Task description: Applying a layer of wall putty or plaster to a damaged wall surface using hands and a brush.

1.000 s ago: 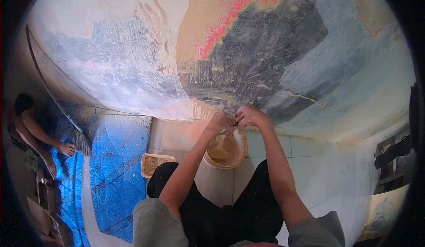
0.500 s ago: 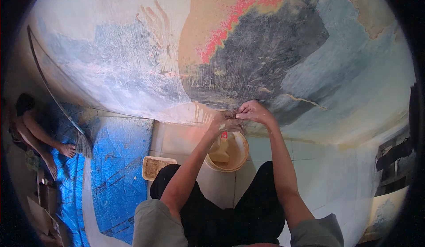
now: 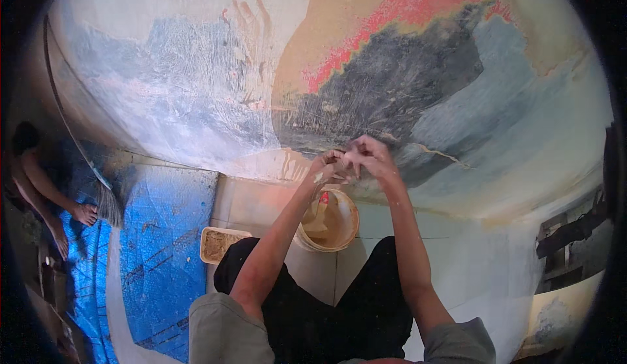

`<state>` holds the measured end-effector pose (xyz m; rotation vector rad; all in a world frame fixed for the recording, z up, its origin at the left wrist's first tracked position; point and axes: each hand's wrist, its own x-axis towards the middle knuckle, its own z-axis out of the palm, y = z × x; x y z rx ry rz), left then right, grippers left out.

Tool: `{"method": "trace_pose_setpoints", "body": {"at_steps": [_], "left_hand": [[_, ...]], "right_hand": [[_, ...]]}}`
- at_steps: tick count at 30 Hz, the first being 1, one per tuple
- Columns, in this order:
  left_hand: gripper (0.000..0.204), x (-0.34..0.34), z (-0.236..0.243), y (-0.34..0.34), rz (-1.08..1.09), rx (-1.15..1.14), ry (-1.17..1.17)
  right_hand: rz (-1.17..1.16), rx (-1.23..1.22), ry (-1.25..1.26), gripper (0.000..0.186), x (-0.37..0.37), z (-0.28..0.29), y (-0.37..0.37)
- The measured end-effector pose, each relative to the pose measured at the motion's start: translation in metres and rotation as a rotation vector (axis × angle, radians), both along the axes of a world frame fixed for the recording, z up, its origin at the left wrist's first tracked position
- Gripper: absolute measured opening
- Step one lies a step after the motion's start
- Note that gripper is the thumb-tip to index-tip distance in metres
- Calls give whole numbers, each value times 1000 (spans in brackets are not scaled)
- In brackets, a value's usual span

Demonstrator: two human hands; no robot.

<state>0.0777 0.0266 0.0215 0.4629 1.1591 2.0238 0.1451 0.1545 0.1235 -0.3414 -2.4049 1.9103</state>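
Observation:
My left hand (image 3: 328,167) and my right hand (image 3: 369,156) meet in front of the lower wall, fingers against fingers. The left fingers are bent and apart, with a pale smear by the wrist. Motion blurs the right fingers, and I make out no tool in either hand. Just below them, a round cream bucket (image 3: 353,228) stands on the tiles between my knees. Inside it leans a flat cream tool with a red mark (image 3: 319,220), its lower end in tan, wet-looking material.
A peeling, patchy wall (image 3: 392,77) rises ahead. Left of my knee sits a small tub (image 3: 221,246) of brownish paste. Blue sheeting (image 3: 163,246) covers the left floor, where a broom (image 3: 108,204) leans near another person's legs and bare feet (image 3: 83,214). Dark shelving (image 3: 575,233) stands far right.
My right fingers have shifted from a pinch at the left hand to a blurred overlap with its fingers. The whole view has shifted slightly; the bucket and tub stay put.

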Motion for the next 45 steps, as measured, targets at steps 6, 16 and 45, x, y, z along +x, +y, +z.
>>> {"method": "trace_pose_setpoints", "body": {"at_steps": [6,16,45], "left_hand": [[38,3,-4,10,149,-6,-26],[39,-11,-18,30,344,-221,242],[42,-24,-19,20,290,-142,325]], "right_hand": [[-554,1118,856,17,4,71,-24],[-86,2185,907,60,-30,145,-16],[435,2280,916,51,-45,180,-9]]}}
